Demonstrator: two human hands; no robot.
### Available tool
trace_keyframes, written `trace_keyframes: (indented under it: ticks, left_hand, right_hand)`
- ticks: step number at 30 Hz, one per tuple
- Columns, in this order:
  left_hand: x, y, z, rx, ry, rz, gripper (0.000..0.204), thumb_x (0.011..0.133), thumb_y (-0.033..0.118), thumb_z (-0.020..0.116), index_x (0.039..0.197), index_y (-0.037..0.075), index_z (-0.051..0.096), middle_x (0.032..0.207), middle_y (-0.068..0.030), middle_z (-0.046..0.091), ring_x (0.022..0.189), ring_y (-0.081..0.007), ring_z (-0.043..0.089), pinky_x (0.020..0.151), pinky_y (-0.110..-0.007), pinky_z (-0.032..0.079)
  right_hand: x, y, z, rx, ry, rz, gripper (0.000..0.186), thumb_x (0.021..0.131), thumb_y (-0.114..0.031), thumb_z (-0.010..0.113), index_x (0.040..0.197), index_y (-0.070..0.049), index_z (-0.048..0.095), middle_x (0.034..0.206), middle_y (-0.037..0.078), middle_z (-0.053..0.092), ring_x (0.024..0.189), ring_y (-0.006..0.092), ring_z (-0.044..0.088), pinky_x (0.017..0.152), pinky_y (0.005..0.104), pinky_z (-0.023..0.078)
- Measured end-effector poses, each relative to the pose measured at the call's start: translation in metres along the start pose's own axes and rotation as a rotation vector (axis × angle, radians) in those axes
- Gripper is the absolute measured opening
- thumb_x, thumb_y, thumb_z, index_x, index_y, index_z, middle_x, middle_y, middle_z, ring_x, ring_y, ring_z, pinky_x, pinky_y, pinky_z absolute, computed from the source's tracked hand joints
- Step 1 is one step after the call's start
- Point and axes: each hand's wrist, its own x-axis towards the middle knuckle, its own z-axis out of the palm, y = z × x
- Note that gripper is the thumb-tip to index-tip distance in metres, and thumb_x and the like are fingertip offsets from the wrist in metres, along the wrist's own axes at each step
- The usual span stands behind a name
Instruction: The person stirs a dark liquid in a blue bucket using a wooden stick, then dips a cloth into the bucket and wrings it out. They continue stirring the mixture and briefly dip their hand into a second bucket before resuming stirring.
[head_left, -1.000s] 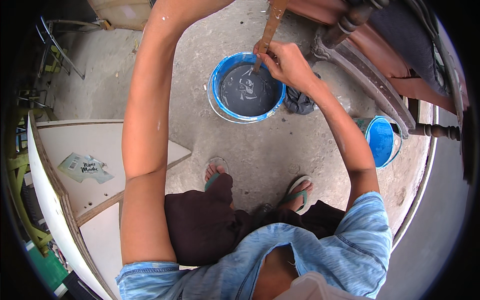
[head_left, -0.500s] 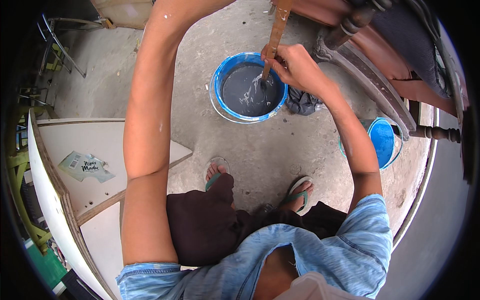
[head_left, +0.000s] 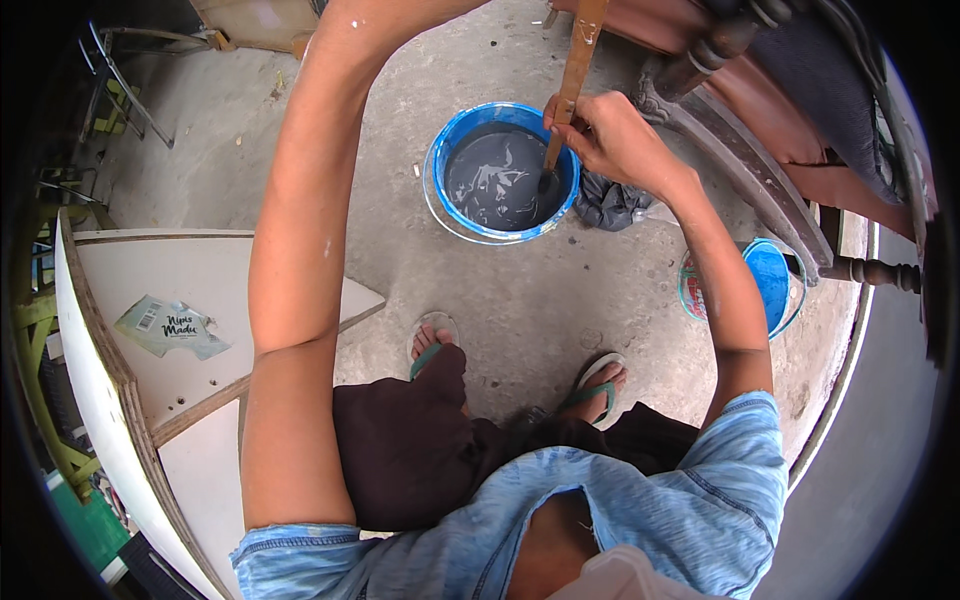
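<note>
Our right hand (head_left: 618,140) grips a flat brown wooden stick (head_left: 580,60), its lower end in dark grey liquid (head_left: 490,180) inside a round blue bucket (head_left: 505,113) on the concrete floor (head_left: 520,300). Our left hand is out of view, so we cannot tell its grip. A crumpled black plastic bag (head_left: 608,204) lies just right of the bucket; carved dark wooden furniture (head_left: 750,160) stands far right. Our right forearm (head_left: 725,265) partly hides a blue-lined pail (head_left: 768,285).

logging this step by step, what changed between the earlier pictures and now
The right hand moved the wooden stick rightward; its lower end is now near the right wall of the blue bucket. Pale streaks in the grey liquid shifted. The hand's grip and the bucket's place stayed.
</note>
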Motion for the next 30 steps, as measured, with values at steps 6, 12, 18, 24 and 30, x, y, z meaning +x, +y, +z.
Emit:
trace_keyframes:
  ticks: [6, 12, 18, 24, 30]
  left_hand:
    - [0.003, 0.005, 0.015, 0.116, -0.071, 0.046, 0.01, 0.096, 0.009, 0.065, 0.094, 0.0, 0.062, 0.085, 0.0001, 0.066, 0.074, -0.0031, 0.062, 0.068, -0.019, 0.052]
    - [-0.006, 0.005, 0.005, 0.136, 0.005, -0.08, 0.01, 0.097, 0.009, 0.065, 0.095, 0.0, 0.061, 0.086, 0.0004, 0.065, 0.074, -0.0021, 0.062, 0.066, -0.017, 0.05]
    - [0.0, -0.005, 0.008, 0.069, 0.065, -0.004, 0.011, 0.096, 0.009, 0.067, 0.096, 0.001, 0.06, 0.085, 0.0007, 0.064, 0.073, -0.0015, 0.061, 0.065, -0.017, 0.05]
    - [0.002, 0.007, 0.02, 0.193, -0.02, 0.024, 0.01, 0.095, 0.009, 0.068, 0.092, 0.001, 0.062, 0.082, 0.0007, 0.065, 0.071, -0.0013, 0.061, 0.063, -0.017, 0.049]
    - [-0.003, 0.001, 0.013, 0.136, 0.044, -0.108, 0.008, 0.095, 0.007, 0.066, 0.094, 0.001, 0.061, 0.081, -0.0001, 0.066, 0.071, -0.0024, 0.062, 0.065, -0.017, 0.052]
  right_hand:
    - [0.021, -0.006, 0.047, 0.234, 0.202, -0.095, 0.013, 0.093, -0.001, 0.063, 0.105, 0.0, 0.066, 0.078, 0.016, 0.069, 0.064, 0.0202, 0.067, 0.061, 0.0352, 0.051]
    - [-0.002, -0.02, 0.016, 0.122, -0.26, -0.044, 0.012, 0.093, -0.002, 0.064, 0.105, -0.001, 0.065, 0.077, 0.013, 0.068, 0.061, 0.0194, 0.064, 0.059, 0.0351, 0.049]
    - [0.009, 0.016, 0.002, -0.062, 0.082, -0.094, 0.012, 0.093, -0.001, 0.064, 0.105, -0.001, 0.066, 0.078, 0.014, 0.069, 0.062, 0.0213, 0.064, 0.059, 0.0359, 0.05]
    - [0.022, -0.004, 0.048, 0.211, 0.1, -0.127, 0.01, 0.094, -0.004, 0.065, 0.104, -0.001, 0.066, 0.074, 0.012, 0.068, 0.066, 0.0172, 0.066, 0.061, 0.0333, 0.051]
    - [-0.003, -0.014, 0.0, 0.071, -0.299, 0.102, 0.014, 0.091, 0.0, 0.063, 0.103, 0.001, 0.068, 0.092, 0.019, 0.073, 0.086, 0.0275, 0.073, 0.074, 0.0389, 0.054]
